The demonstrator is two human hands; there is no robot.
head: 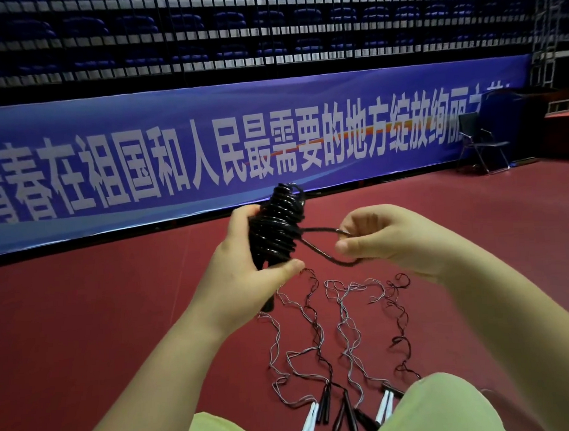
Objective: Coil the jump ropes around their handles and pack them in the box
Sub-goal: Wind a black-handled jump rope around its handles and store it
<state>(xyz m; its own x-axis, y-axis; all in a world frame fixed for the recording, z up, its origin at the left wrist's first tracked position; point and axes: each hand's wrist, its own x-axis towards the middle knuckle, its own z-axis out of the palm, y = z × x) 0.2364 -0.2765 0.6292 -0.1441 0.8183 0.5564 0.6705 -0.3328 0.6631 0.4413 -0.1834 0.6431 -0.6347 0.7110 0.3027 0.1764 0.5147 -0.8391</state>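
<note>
A black jump rope (pixel 277 225) is wound in tight turns around its handles and stands upright in the air. My left hand (pixel 246 266) grips the lower part of the bundle, thumb across the front. A short loose loop of the same rope (pixel 324 246) runs right from the coil, and my right hand (pixel 383 239) pinches its end. Several uncoiled ropes (pixel 345 330) lie stretched out on the red floor below. Their white handles (pixel 309 425) and black handles (pixel 344 416) point toward my knees. No box is in view.
My knees in light green trousers (pixel 451 404) frame the bottom of the view. A long blue banner (pixel 207 143) runs along the barrier ahead. A folding chair (pixel 480 142) stands at the far right on the red floor (pixel 84 324).
</note>
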